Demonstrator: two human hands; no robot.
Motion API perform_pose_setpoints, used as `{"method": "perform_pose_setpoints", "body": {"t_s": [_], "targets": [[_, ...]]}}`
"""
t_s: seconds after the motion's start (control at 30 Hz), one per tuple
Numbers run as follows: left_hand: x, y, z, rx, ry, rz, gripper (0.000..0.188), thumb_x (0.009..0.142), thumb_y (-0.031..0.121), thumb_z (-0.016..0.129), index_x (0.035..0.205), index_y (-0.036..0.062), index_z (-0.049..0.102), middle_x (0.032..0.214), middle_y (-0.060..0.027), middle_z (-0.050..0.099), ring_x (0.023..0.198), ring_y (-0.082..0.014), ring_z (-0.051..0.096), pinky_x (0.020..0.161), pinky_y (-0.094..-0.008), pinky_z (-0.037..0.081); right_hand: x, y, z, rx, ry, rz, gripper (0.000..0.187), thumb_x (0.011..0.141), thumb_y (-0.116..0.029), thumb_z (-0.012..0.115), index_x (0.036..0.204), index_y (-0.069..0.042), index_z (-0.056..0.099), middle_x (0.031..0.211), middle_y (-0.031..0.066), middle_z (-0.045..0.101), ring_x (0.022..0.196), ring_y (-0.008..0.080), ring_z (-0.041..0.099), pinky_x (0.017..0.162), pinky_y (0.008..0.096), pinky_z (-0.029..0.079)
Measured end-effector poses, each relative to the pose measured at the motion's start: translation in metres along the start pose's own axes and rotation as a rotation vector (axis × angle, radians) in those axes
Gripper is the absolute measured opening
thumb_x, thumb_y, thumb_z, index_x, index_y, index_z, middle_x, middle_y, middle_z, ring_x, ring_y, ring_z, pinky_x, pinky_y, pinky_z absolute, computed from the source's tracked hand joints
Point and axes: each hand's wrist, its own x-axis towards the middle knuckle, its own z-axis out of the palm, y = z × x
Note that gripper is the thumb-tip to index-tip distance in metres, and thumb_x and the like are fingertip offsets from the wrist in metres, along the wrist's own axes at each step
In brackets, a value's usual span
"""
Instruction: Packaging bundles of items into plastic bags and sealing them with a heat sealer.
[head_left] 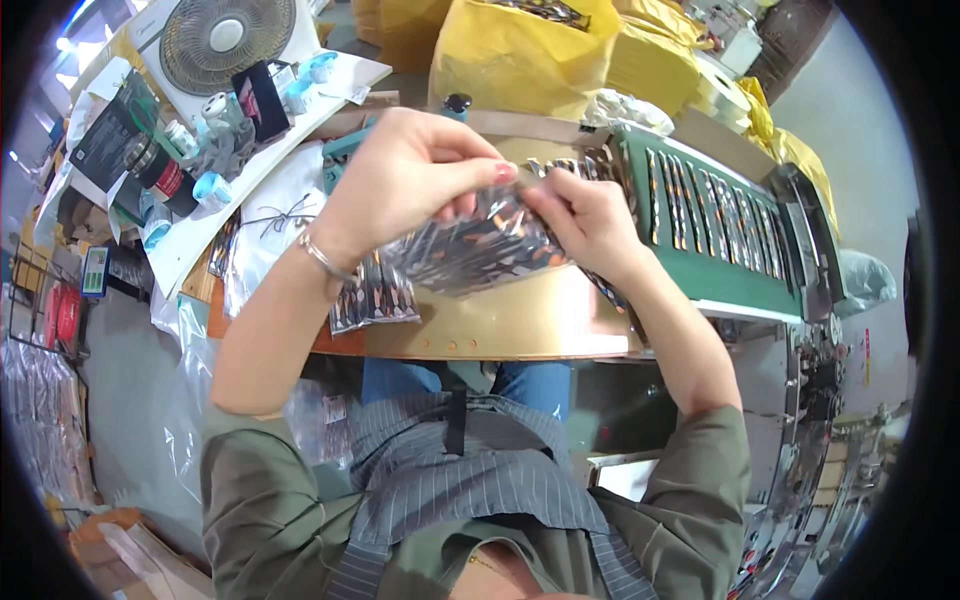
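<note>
Both my hands are raised over the tan table top (pixel 480 333), at the upper edge of a clear plastic bag (pixel 485 250) full of dark, orange-patterned packets. My left hand (pixel 410 180) pinches the bag's edge between thumb and fingers. Beside it, my right hand (pixel 592 218) has thumb and fingers closed on the same edge. The bag hangs tilted below the hands and is slightly blurred. Another filled clear bag of similar packets (pixel 375 300) lies on the table under my left forearm. More dark packets (pixel 570 168) are piled behind my right hand.
At right, a green conveyor belt (pixel 650 270) carries a row of slim dark packets (pixel 715 205). Large yellow sacks (pixel 520 60) stand behind the table. On the left, a white shelf (pixel 230 160) holds a fan (pixel 228 40), a thermos (pixel 155 170) and tape rolls (pixel 210 190).
</note>
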Motion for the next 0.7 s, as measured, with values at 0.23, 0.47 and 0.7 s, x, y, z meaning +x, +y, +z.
{"method": "perform_pose_setpoints", "body": {"t_s": [0.23, 0.47, 0.7], "targets": [[0.015, -0.151, 0.007, -0.121, 0.215, -0.205, 0.040, 0.068, 0.025, 0.082, 0.091, -0.0016, 0.064, 0.077, -0.0041, 0.065, 0.064, -0.0114, 0.058, 0.054, -0.0253, 0.048, 0.084, 0.054, 0.071, -0.251, 0.052, -0.075, 0.024, 0.087, -0.023, 0.060, 0.079, -0.001, 0.062, 0.063, 0.0139, 0.062, 0.054, 0.0267, 0.061, 0.052, 0.0360, 0.047], [0.053, -0.240, 0.004, -0.773, 0.297, -0.359, 0.029, 0.073, 0.011, 0.076, 0.097, -0.0014, 0.065, 0.089, -0.0085, 0.068, 0.074, -0.0165, 0.065, 0.068, -0.0300, 0.054, 0.188, 0.162, 0.140, -0.321, 0.297, 0.526, 0.031, 0.081, -0.038, 0.062, 0.089, -0.008, 0.064, 0.089, 0.0160, 0.064, 0.079, 0.0325, 0.062, 0.068, 0.0429, 0.049], [0.086, -0.286, -0.059, -0.752, 0.396, -0.664, 0.024, 0.077, 0.016, 0.074, 0.092, -0.0009, 0.066, 0.081, -0.0075, 0.068, 0.068, -0.0190, 0.066, 0.060, -0.0330, 0.055, 0.221, 0.112, 0.153, -0.526, 0.197, 0.238, 0.026, 0.082, -0.034, 0.059, 0.080, -0.008, 0.059, 0.079, 0.0136, 0.063, 0.071, 0.0338, 0.062, 0.062, 0.0445, 0.049]]}}
